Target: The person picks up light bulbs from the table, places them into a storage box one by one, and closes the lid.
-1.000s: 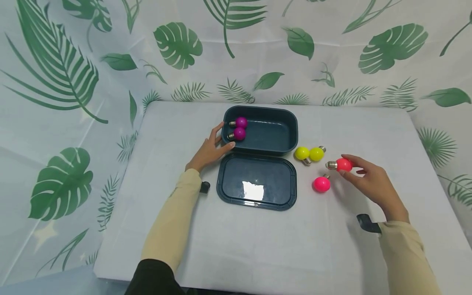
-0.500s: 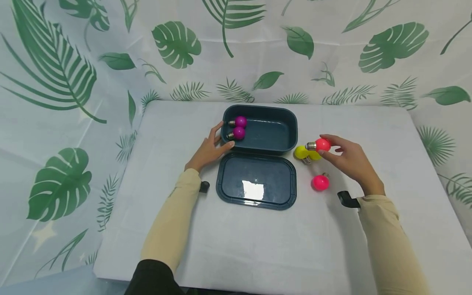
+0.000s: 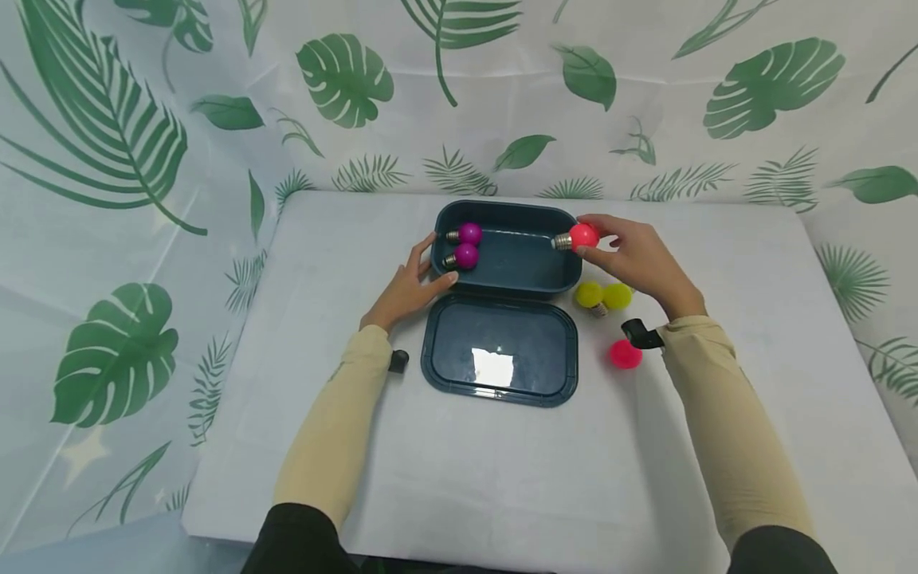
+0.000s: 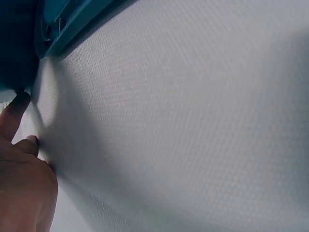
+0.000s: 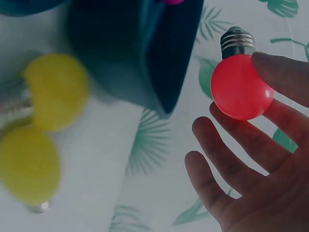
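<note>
My right hand pinches a red light bulb between thumb and fingers, its metal screw base pointing left over the right end of the dark blue box. In the right wrist view the bulb's round globe sits at the fingertips, with the other fingers spread. My left hand rests against the box's left side, fingers fairly straight, thumb by the front corner. Inside the box, at its left end, lie a purple bulb and another purple bulb, bases to the left.
The dark blue lid lies flat in front of the box. Right of the box are a yellow bulb and a second yellow bulb. A pinkish-red bulb lies nearer, partly hidden by the right wrist's black camera mount.
My right hand has carried the red bulb left and away from me, from above the table at the right to over the box's right end. The left hand has stayed at the box.
</note>
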`<state>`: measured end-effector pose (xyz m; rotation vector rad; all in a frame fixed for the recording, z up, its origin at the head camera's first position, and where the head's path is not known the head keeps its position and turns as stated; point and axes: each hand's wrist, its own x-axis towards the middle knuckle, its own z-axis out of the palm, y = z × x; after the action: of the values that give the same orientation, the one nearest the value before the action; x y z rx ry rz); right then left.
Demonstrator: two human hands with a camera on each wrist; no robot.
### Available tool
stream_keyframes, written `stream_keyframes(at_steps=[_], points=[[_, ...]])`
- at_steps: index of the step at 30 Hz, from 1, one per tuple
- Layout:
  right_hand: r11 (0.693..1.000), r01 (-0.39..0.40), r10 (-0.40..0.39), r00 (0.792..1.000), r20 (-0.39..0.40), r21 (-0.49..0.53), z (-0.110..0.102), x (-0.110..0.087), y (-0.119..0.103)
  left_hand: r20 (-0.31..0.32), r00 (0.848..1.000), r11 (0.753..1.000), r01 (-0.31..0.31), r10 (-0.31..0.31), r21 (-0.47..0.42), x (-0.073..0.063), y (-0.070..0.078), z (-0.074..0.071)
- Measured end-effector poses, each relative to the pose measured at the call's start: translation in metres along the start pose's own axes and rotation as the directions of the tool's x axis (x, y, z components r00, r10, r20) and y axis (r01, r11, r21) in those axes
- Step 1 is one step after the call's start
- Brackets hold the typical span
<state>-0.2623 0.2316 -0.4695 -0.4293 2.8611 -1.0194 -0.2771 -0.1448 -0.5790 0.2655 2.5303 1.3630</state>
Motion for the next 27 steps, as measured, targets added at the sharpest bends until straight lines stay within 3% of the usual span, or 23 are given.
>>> stream_keyframes(at_steps=[16,27], points=[[0.992,0.122,-0.121,0.991,0.061,-0.014,0.001,0.075,-0.037,-0.001,1.0,1.0,0.016,-0.016,0.018,0.0,-0.004,-0.001],[0.992,0.128,-0.126,0.988,0.095,-0.014,-0.003,0.112,-0.065,0.017,1.0,1.0,0.005,-0.005,0.021,0.0,-0.003,-0.003]])
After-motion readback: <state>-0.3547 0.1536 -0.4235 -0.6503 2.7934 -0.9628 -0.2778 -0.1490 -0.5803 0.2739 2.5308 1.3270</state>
